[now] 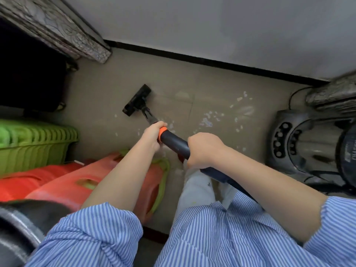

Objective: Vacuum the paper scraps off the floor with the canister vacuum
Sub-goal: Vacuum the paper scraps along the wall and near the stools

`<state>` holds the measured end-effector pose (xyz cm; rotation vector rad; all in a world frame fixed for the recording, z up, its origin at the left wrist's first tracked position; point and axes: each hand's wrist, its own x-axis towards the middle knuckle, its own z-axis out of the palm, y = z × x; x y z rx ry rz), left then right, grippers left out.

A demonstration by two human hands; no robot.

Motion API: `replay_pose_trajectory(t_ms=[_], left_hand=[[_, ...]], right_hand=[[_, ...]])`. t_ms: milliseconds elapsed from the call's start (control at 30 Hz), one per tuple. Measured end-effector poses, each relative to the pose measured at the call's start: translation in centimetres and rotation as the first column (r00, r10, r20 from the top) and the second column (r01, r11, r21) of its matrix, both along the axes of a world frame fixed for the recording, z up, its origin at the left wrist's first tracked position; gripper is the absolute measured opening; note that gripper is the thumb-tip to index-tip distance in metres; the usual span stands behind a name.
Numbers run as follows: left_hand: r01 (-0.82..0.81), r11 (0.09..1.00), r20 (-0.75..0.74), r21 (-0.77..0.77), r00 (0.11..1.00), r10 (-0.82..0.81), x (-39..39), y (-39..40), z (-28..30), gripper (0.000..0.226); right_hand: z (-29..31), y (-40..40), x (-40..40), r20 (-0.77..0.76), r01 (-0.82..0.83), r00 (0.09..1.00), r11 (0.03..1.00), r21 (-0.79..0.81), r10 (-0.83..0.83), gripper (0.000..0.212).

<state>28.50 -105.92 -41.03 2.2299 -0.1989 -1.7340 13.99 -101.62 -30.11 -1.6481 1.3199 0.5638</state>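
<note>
Scraps (209, 120) litter beige floor (107, 97) below wall (212, 26).

Beige tiled floor (107, 105) carries white paper scraps (209, 117) scattered centre-right, the black floor nozzle (137, 102) flat beside them, canister vacuum (312, 143) at right, orange plastic stool (123, 182) lower left.

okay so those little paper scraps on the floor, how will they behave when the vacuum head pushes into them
The paper scraps look thin and tiny, so probably very light and likely to scatter or slide ahead of the vacuum head. The tile floor looks smooth, so they should lift easily.
</note>
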Motion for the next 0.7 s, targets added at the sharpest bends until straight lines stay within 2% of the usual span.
replay_pose_trajectory(t_ms=[100, 300, 500, 600, 700], left_hand=[[-0.077, 0.997, 0.015, 0.006, 0.997, 0.077, 4.6, -1.7, -0.8, 0.013], [-0.190, 0.981, 0.032, 0.031, 0.982, 0.189, 11.6, -4.1, -2.1, 0.008], [-0.284, 0.959, 0.035, 0.028, 0.959, 0.283, 15.1, -4.7, -2.9, 0.014], [-0.298, 0.954, 0.027, 0.039, 0.954, 0.297, 15.9, -4.3, -3.1, 0.009], [-0.290, 0.955, 0.024, 0.056, 0.957, 0.289, 16.1, -3.8, -3.1, 0.006]], right_hand=[[-0.8, -2.6, 3.8, 0.015, -0.057, 0.998, 0.998, -0.014, 0.057, 0.016], [-2.3, -6.7, 10.2, 0.033, -0.148, 0.988, 0.989, 0.007, 0.148, 0.026], [-3.3, -8.4, 14.5, 0.039, -0.223, 0.974, 0.975, 0.025, 0.222, 0.011], [-3.4, -8.2, 15.3, 0.039, -0.239, 0.970, 0.971, 0.027, 0.238, 0.017], [-3.3, -7.6, 15.3, 0.047, -0.238, 0.971, 0.971, 0.026, 0.236, 0.013]])
